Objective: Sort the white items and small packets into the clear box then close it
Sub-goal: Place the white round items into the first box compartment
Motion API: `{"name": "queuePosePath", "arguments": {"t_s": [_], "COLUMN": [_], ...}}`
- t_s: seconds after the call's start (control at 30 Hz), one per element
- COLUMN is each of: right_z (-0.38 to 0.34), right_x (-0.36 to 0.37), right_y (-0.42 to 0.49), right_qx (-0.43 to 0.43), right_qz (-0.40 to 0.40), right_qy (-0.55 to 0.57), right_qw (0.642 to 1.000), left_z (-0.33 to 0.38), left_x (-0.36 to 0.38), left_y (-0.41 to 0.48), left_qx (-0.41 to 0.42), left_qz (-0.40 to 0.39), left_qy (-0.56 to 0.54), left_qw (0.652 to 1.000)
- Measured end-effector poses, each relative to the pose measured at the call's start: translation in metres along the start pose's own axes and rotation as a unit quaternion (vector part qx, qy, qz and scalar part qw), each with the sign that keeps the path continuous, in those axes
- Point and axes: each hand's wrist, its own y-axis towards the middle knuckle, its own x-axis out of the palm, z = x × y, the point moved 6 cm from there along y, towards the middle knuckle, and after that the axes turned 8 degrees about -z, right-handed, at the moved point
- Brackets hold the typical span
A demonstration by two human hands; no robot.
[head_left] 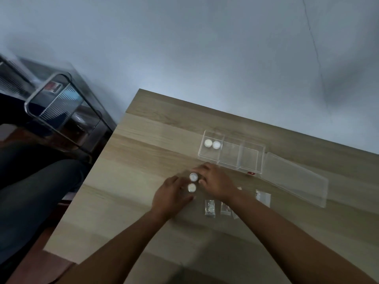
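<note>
A person seated at a wooden table (155,144) works with both bare hands over two small white round items. The left hand (171,194) closes its fingers around the nearer white round (192,187), while the right hand (215,181) grips the farther white round (193,177) between its fingertips; both rounds sit at table level, one just beside the other, between the two hands.

Beyond the hands stands the clear box (231,153), open and split into three compartments. Two more white rounds (212,143) lie side by side in its left compartment; the middle and right compartments look bare (the glare on the plastic makes this hard to confirm). The box's clear lid (295,179) lies flat on the table to the right, touching the box's end.

Nearer the person, small clear packets lie on the wood: one packet (210,208) just right of the left wrist, a second packet (225,208) partly under the right forearm, and a third packet (263,197) on the far side of that forearm, near the lid.

At the left edge, off the table, stands a blurred metal-framed rack (55,103).
</note>
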Motion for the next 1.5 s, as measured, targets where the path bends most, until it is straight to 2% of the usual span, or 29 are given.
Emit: {"name": "queuePosePath", "arguments": {"t_s": [0.13,0.27,0.53,0.73,0.9,1.0,1.1,1.2,1.3,1.4,1.5], "right_z": [-0.004,-0.006,-0.002,0.009,0.026,0.035,0.045,0.054,0.06,0.066,0.069], "right_x": [0.009,0.01,0.002,-0.011,-0.014,-0.012,-0.01,-0.008,-0.01,-0.012,-0.015], "right_y": [0.005,0.007,-0.005,-0.033,-0.059,-0.072,-0.085,-0.098,-0.107,-0.114,-0.118], "right_qx": [-0.01,-0.006,0.02,0.04,0.069,0.092,0.111,0.125,0.135,0.133,0.127], "right_qz": [-0.001,0.014,0.059,0.159,0.211,0.222,0.228,0.239,0.256,0.275,0.291], "right_qy": [-0.026,-0.043,0.019,0.108,0.113,0.115,0.136,0.16,0.16,0.156,0.157], "right_qw": [1.0,0.999,0.998,0.981,0.969,0.964,0.958,0.95,0.944,0.939,0.935], "left_z": [0.004,0.005,-0.003,0.022,0.07,0.097,0.116,0.125,0.128,0.131,0.131], "left_x": [0.005,0.006,-0.006,-0.041,-0.07,-0.076,-0.072,-0.057,-0.044,-0.034,-0.031], "left_y": [-0.001,-0.001,0.001,0.024,0.067,0.094,0.115,0.13,0.138,0.139,0.14], "left_qx": [-0.017,-0.026,-0.011,0.053,0.115,0.141,0.152,0.149,0.147,0.166,0.181], "left_qz": [0.037,0.039,0.051,0.098,0.075,0.031,-0.011,-0.065,-0.105,-0.11,-0.102], "left_qy": [0.018,0.036,0.026,0.031,0.067,0.123,0.208,0.33,0.407,0.456,0.475], "left_qw": [0.999,0.998,0.998,0.993,0.988,0.982,0.966,0.93,0.896,0.867,0.855]}}
